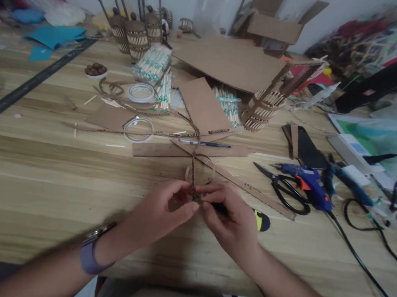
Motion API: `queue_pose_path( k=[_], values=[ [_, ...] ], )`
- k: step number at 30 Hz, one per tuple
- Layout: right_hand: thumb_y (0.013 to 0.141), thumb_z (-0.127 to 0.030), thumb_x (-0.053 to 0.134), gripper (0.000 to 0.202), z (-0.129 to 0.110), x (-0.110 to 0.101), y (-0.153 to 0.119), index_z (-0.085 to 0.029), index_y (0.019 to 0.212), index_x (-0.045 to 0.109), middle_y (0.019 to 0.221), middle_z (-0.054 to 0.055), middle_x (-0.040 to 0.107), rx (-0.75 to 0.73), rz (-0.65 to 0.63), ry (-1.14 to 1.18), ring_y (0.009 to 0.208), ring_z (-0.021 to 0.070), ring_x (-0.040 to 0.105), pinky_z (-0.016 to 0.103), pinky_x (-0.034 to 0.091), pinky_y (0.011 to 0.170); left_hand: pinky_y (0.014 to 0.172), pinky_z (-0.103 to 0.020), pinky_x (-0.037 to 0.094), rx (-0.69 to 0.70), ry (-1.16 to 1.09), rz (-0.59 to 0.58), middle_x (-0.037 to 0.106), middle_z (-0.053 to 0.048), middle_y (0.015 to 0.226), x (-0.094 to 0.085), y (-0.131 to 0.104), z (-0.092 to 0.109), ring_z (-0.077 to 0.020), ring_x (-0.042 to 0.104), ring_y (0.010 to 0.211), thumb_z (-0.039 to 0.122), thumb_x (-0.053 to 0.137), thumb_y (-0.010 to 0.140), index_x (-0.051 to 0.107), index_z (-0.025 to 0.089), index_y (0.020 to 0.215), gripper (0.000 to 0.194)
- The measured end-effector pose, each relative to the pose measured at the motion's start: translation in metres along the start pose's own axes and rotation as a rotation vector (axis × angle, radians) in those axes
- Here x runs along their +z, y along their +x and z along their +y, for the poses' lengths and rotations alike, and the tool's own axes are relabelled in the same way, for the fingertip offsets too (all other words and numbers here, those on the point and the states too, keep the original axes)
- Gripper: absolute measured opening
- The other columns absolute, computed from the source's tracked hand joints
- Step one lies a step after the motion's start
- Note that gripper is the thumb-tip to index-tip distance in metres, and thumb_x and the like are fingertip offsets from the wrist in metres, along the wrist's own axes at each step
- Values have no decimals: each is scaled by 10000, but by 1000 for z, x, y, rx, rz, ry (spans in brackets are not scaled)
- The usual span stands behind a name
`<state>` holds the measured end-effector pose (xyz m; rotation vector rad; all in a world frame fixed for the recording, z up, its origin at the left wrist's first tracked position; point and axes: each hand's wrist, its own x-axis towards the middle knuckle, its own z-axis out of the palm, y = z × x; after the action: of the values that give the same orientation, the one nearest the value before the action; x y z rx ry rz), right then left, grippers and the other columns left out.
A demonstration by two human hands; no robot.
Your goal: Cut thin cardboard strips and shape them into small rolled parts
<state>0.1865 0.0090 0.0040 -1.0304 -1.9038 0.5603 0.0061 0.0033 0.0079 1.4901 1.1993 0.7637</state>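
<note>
A long, narrow strip of corrugated cardboard (194, 169) runs across the table towards me, and its near end is pinched between my fingertips. My left hand (166, 206) grips that end with thumb and fingers, a watch on its wrist. From the other side my right hand (232, 216) closes on the same end, almost touching the left. The fingers hide the tip of the strip. Beneath my right hand lies a black and yellow handle (262, 220), mostly covered. A pen (204, 143) and flat cardboard strips (170, 151) lie just beyond the hands.
Scissors (289, 191) and a blue glue gun (305, 181) with a cord lie at right. Tape rolls (141, 93), bundled sticks (153, 62) and a stick-and-cardboard lantern shape (262, 109) stand farther back. Several similar pieces (137, 38) and a cardboard box (275, 29) are by the wall.
</note>
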Motion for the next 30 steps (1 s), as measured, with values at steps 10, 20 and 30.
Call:
queue_pose_path(
  k=[10,20,30],
  values=[
    [859,-114,589,149,2,8,-4,-261,853,574,938,-6,783,-184,-16,-228,927,216,700,399,379,851,794,-276,485,-95,-121,-80,713,-5,928,3,4,-3,-183,650,900,194,479,888,655,194,1083,263],
    [850,-88,602,159,-1,13,-6,-245,862,573,928,-18,786,-222,-22,-263,960,195,721,373,340,896,708,-244,456,-78,7,29,709,1,865,10,1,1,-168,628,804,133,425,856,675,177,966,277],
    [864,-95,571,155,-2,10,-3,-247,840,550,919,-13,787,-177,12,-199,963,191,724,362,357,872,772,-244,475,-55,-12,4,734,-13,995,9,1,-2,-177,656,903,171,433,887,674,186,1086,313]
  ],
)
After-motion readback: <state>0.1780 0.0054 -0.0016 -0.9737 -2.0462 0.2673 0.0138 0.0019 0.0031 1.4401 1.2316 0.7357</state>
